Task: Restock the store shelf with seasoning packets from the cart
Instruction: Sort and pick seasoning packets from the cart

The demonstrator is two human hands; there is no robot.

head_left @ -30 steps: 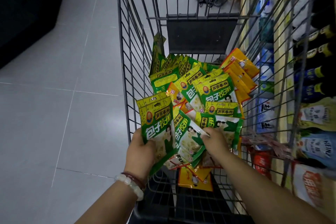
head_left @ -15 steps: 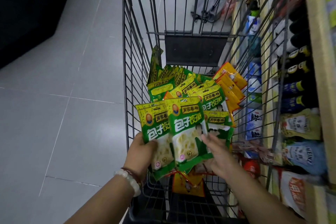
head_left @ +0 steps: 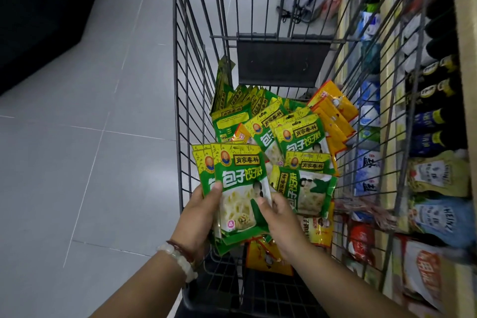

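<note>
Green and yellow seasoning packets [head_left: 278,137] lie heaped in the far half of a grey wire shopping cart [head_left: 180,100], some standing on edge against its left wall, others flat and overlapping. Orange-yellow packets [head_left: 333,116] lean against the cart's right wall, and more of that colour [head_left: 268,255] lie on the cart floor near the person. In the head view, the left hand [head_left: 198,217] grips a small stack of green packets [head_left: 240,188] upright above the near end of the cart, thumb across the front of the top packet, fingers curled behind. A pale bead bracelet [head_left: 178,261] and a dark red cord circle that wrist. The right hand [head_left: 276,214] touches the stack's right edge, its fingers loosely bent against the top packet; whether it pinches the packet cannot be told. Just right of that hand, another green packet [head_left: 307,193] lies tilted on the heap. Beyond the right wall of the cart runs the store shelf [head_left: 462,41], holding dark bottles [head_left: 436,116] and sauce pouches [head_left: 438,175]. Grey floor tiles [head_left: 85,137] spread to the left.
</note>
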